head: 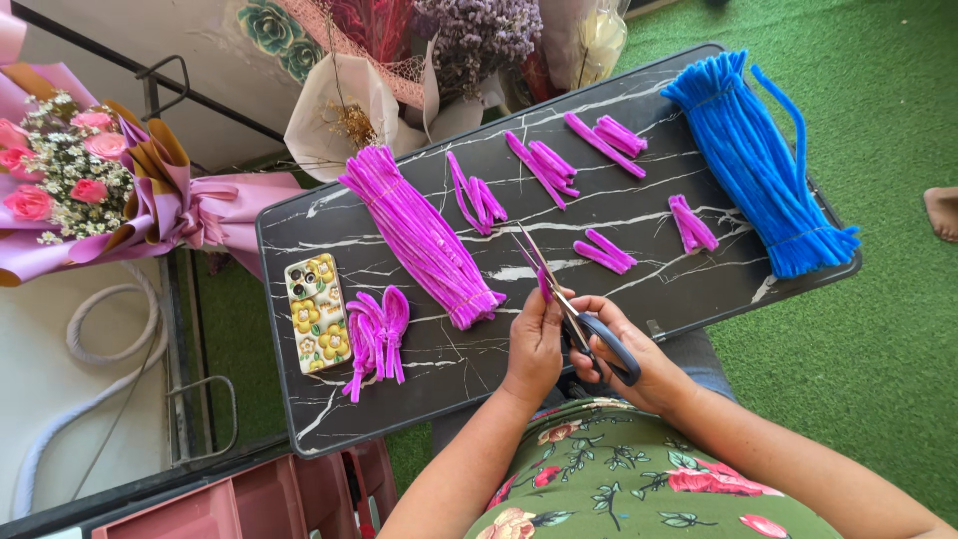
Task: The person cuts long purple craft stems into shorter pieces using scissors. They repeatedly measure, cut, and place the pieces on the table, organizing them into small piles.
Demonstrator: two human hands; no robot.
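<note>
My left hand (pixel 534 344) pinches a short purple pipe cleaner piece (pixel 544 286) upright at the near edge of the black marble-look tabletop (pixel 689 289). My right hand (pixel 629 349) grips blue-handled scissors (pixel 569 309), whose blades point up and left beside that piece. A large bundle of purple pipe cleaners (pixel 419 235) lies left of my hands. Small folded purple bunches (pixel 377 334) lie on the near left, and others (pixel 544 168) are spread across the middle and far side.
A thick blue pipe cleaner bundle (pixel 763 165) lies at the right end. A phone in a flowered case (pixel 316 311) rests at the left. Flower bouquets (pixel 90 185) stand left and behind the table. Green turf (pixel 878 329) surrounds it, with a person's foot (pixel 941 212) at the right.
</note>
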